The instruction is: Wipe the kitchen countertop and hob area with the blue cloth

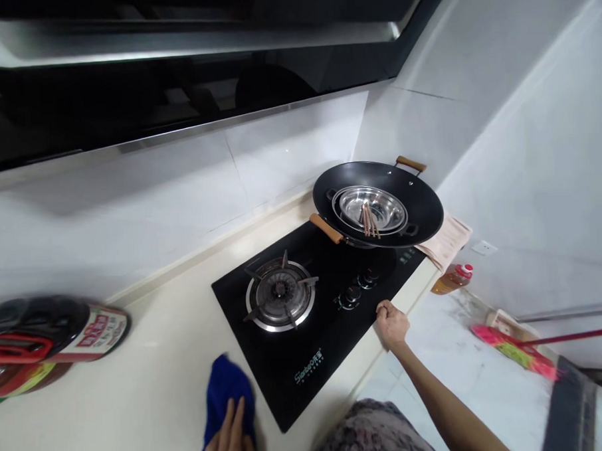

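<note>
My left hand presses a blue cloth onto the pale countertop, beside the left edge of a black glass gas stove. The fingers lie stretched over the cloth, and the palm is cut off by the frame. My right hand is closed at the stove's front edge, near the two knobs; its fingertips are partly hidden. The left burner is bare. Over the right side sits a black wok with wooden handles, holding stacked metal bowls and several wooden sticks.
Dark sauce bottles lie at the left of the counter. A range hood hangs low above. Right of the stove are a pinkish cloth or paper, an oil bottle, and a broom on the floor.
</note>
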`<state>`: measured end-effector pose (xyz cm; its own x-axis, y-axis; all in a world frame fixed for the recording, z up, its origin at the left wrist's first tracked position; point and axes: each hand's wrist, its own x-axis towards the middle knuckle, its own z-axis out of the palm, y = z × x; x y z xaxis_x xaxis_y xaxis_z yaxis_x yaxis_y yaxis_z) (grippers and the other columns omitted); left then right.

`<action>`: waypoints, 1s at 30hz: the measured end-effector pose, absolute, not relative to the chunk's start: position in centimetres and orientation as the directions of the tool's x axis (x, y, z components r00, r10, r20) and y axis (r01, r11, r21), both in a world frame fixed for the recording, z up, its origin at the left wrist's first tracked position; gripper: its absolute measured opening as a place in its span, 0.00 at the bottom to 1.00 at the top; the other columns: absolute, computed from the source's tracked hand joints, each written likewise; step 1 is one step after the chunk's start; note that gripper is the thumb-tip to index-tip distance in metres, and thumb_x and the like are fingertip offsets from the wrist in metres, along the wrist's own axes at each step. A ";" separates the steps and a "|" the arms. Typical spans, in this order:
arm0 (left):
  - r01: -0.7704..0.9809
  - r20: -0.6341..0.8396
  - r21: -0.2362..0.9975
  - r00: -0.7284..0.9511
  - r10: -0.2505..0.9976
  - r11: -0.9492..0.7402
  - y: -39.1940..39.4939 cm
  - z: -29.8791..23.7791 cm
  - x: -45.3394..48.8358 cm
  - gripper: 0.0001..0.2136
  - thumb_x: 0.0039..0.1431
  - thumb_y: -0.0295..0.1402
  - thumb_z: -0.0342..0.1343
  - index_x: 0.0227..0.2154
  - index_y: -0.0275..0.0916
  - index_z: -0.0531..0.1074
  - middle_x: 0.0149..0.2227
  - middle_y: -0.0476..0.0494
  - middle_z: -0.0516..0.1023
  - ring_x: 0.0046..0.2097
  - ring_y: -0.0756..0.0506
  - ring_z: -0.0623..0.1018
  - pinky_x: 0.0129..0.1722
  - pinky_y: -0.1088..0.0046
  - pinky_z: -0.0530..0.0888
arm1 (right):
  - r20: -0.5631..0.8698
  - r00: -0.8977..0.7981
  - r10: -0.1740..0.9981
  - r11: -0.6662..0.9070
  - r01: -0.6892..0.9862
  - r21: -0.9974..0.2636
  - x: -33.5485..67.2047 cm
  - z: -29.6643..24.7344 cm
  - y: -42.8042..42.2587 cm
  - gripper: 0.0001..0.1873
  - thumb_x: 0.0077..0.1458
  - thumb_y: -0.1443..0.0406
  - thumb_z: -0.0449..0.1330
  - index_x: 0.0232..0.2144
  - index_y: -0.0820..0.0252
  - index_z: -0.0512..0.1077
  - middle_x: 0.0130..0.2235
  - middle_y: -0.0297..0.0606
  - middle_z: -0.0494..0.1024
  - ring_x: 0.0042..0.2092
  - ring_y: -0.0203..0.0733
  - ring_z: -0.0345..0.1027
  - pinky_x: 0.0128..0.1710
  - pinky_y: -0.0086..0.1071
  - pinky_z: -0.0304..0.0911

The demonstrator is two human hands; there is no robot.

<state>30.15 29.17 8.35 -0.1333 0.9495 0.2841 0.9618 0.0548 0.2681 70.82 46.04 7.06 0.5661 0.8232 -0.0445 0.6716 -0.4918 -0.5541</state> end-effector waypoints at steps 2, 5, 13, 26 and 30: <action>0.961 0.276 0.277 -0.093 0.957 0.013 29.2 8.5 32.4 0.27 0.63 0.29 0.42 0.65 0.47 0.59 0.63 0.46 0.69 0.56 0.42 0.75 0.53 0.61 0.73 | -0.046 0.566 0.823 -0.488 0.664 -0.566 70.8 7.1 45.9 0.15 0.55 0.66 0.47 0.26 0.57 0.73 0.23 0.33 0.71 0.27 0.37 0.60 0.30 0.30 0.47; 0.958 0.233 0.274 -0.150 0.961 0.083 29.2 8.7 33.9 0.26 0.64 0.29 0.43 0.65 0.47 0.60 0.63 0.48 0.69 0.55 0.42 0.75 0.55 0.61 0.73 | -0.045 0.566 0.823 -0.482 0.656 -0.580 70.8 7.2 45.8 0.15 0.55 0.66 0.47 0.27 0.57 0.73 0.23 0.33 0.71 0.27 0.38 0.60 0.30 0.30 0.48; 0.912 0.072 0.373 -0.214 0.974 0.173 25.4 8.5 30.3 0.25 0.65 0.35 0.44 0.65 0.43 0.60 0.63 0.44 0.69 0.63 0.40 0.69 0.64 0.55 0.67 | -0.046 0.541 0.840 -0.443 0.634 -0.634 71.4 6.6 45.0 0.17 0.54 0.63 0.47 0.30 0.58 0.77 0.25 0.36 0.75 0.27 0.39 0.63 0.30 0.31 0.51; 0.926 0.125 0.121 -0.371 0.920 0.357 26.0 9.4 31.9 0.26 0.66 0.36 0.47 0.67 0.46 0.57 0.70 0.43 0.54 0.71 0.36 0.50 0.67 0.46 0.59 | -0.109 0.473 0.874 -0.429 0.648 -0.629 72.7 5.5 44.0 0.17 0.52 0.61 0.49 0.32 0.56 0.78 0.28 0.39 0.78 0.26 0.43 0.66 0.28 0.33 0.57; 0.931 0.133 0.079 -0.364 0.922 0.356 25.7 9.2 31.9 0.26 0.67 0.34 0.46 0.67 0.49 0.56 0.71 0.43 0.53 0.71 0.36 0.50 0.66 0.46 0.60 | -0.135 0.465 0.875 -0.440 0.648 -0.621 72.9 5.4 44.0 0.17 0.52 0.60 0.49 0.33 0.54 0.77 0.30 0.39 0.79 0.28 0.45 0.67 0.29 0.34 0.58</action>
